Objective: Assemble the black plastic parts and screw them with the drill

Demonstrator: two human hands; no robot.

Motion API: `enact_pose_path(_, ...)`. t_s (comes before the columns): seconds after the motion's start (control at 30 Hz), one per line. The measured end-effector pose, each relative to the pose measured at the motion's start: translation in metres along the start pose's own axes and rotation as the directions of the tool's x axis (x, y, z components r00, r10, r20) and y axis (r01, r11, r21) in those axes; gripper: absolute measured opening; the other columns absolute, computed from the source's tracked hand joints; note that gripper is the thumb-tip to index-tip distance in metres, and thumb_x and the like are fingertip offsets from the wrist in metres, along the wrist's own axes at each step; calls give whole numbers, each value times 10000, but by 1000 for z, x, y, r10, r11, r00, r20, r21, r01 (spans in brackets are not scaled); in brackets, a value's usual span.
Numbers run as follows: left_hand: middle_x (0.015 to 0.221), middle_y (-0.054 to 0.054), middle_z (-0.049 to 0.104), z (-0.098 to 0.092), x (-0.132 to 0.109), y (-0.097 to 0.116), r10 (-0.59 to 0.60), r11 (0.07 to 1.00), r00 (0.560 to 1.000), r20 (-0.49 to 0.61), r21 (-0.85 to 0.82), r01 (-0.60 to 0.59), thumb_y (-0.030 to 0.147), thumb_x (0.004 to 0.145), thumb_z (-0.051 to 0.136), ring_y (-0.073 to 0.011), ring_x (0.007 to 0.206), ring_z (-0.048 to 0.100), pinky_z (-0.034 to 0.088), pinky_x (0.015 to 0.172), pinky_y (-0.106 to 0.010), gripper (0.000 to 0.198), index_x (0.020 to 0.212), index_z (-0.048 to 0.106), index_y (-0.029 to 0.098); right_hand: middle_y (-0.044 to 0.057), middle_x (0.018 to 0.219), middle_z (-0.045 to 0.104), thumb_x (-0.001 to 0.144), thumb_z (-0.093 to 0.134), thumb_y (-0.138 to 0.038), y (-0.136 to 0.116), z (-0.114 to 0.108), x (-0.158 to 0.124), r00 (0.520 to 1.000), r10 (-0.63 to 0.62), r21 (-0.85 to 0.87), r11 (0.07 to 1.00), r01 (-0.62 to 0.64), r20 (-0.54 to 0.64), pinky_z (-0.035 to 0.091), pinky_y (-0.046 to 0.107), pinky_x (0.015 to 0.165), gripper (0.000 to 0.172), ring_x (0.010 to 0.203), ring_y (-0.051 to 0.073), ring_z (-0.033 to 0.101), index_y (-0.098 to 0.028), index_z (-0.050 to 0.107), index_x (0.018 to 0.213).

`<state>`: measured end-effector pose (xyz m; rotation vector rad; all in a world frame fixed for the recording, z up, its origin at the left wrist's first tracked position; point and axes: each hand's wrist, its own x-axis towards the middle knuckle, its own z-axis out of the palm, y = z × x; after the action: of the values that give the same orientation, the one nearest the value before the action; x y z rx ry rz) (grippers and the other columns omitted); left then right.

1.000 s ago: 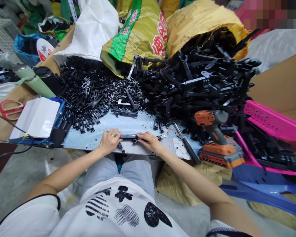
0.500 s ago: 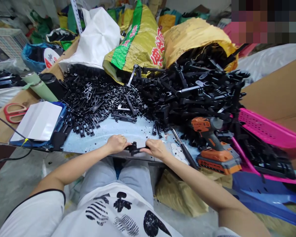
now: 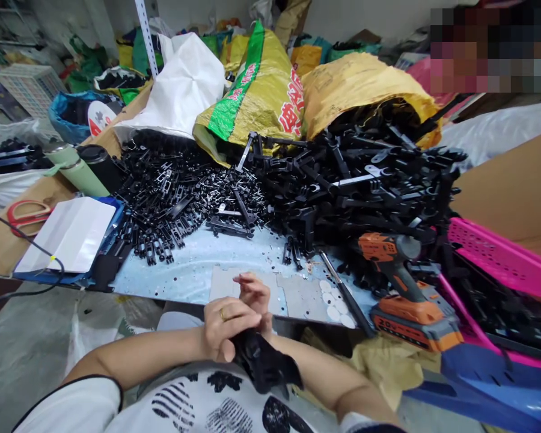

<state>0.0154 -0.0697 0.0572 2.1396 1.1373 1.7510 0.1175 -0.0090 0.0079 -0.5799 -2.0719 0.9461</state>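
Note:
My left hand (image 3: pixel 228 325), with a ring on one finger, is closed on a black part (image 3: pixel 264 361) held close in front of my shirt. Just behind it, my right hand (image 3: pixel 256 294) has its fingers loosely curled and apart, its wrist beside the same part. Whether the right hand touches the part is hidden by the left. Beyond the hands lie small black clips and pins (image 3: pixel 162 192) at the left and a heap of longer black parts (image 3: pixel 360 186) at the right.
An orange cordless driver (image 3: pixel 401 294) stands at the right, with a dark-handled tool (image 3: pixel 347 294) beside it. Farther right is a pink basket (image 3: pixel 500 252). Papers (image 3: pixel 67 234), red scissors (image 3: pixel 27 216) and a green bottle (image 3: pixel 74 171) sit left. Sacks (image 3: pixel 261 84) line the back.
Both hands have come together and moved from the table edge toward my body. The black part is now nearer my shirt, and the right hand's fingers have opened. The view has shifted slightly.

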Motion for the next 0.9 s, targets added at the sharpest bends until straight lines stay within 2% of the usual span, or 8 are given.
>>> enact_pose_path(0.1, 938, -117, 658, -5, -9, -45, 47, 935, 983, 178, 338, -106, 659, 886, 77, -219, 877, 621, 486, 717, -330, 742, 1295, 501, 209, 143, 1217, 462, 920, 161, -478, 36, -5, 53, 967, -41, -28, 999, 35, -250, 407, 499, 948, 424, 1179, 278, 454, -263, 376, 1217)
enact_pose_path(0.23, 922, -137, 642, -3, -2, -122, -309, 720, 847, 433, 689, -90, 698, 845, 284, -226, 807, 603, 447, 702, -330, 721, 1325, 505, 207, 121, 1159, 539, 924, 384, -416, 95, -39, 169, 981, -175, -291, 946, 144, -83, 365, 425, 997, 282, 1141, 246, 462, -209, 505, 1072)
enact_pose_path(0.33, 947, -174, 622, 11, 24, -169, -500, 619, 742, 447, 784, -55, 636, 853, 392, -273, 875, 583, 432, 721, -360, 703, 1319, 501, 122, 121, 1136, 563, 935, 399, -348, 135, -41, 260, 972, -165, -479, 848, 226, 166, 357, 385, 989, 268, 1102, 235, 461, -167, 548, 1064)
enact_pose_path(0.47, 1134, -199, 566, 14, 60, -189, -514, 553, 790, 336, 833, 6, 575, 843, 496, -314, 1068, 508, 395, 868, -428, 707, 1352, 428, 90, 171, 1132, 572, 916, 396, -180, 176, -18, 355, 970, 5, -689, 704, 169, 243, 358, 380, 933, 264, 1065, 255, 462, -89, 562, 1100)
enact_pose_path(0.57, 1218, -182, 530, -16, 69, -185, -452, 555, 856, 252, 830, 49, 531, 884, 455, -300, 1155, 451, 347, 964, -445, 640, 1362, 398, 108, 256, 1115, 563, 913, 295, -64, 205, -9, 405, 994, 104, -813, 582, -24, 45, 336, 394, 891, 327, 1047, 257, 480, 2, 553, 1102)
enact_pose_path(0.67, 1176, -166, 550, -69, 71, -193, -501, 479, 860, 96, 859, 182, 437, 924, 413, -284, 1105, 475, 392, 919, -422, 481, 1278, 476, 117, 316, 1052, 568, 933, 227, -42, 230, -8, 436, 989, 131, -836, 533, -132, -73, 301, 417, 891, 381, 1051, 236, 491, 98, 521, 1131)
enact_pose_path(0.8, 1052, -152, 583, -132, 74, -223, -651, 249, 749, -126, 896, 367, 343, 924, 403, -276, 976, 525, 447, 808, -397, 326, 1088, 587, 129, 255, 1107, 586, 949, 360, -142, 249, -3, 450, 991, 120, -825, 565, -20, 58, 274, 452, 933, 309, 1114, 240, 457, -6, 622, 1042)
enact_pose_path(0.9, 992, -145, 587, -148, 74, -237, -716, 149, 679, -164, 914, 377, 295, 909, 417, -270, 946, 538, 459, 774, -372, 283, 1022, 613, 125, 227, 986, 636, 946, 423, -238, 252, 2, 452, 983, 128, -818, 574, 35, 132, 256, 518, 960, 356, 1093, 271, 470, -32, 668, 790)
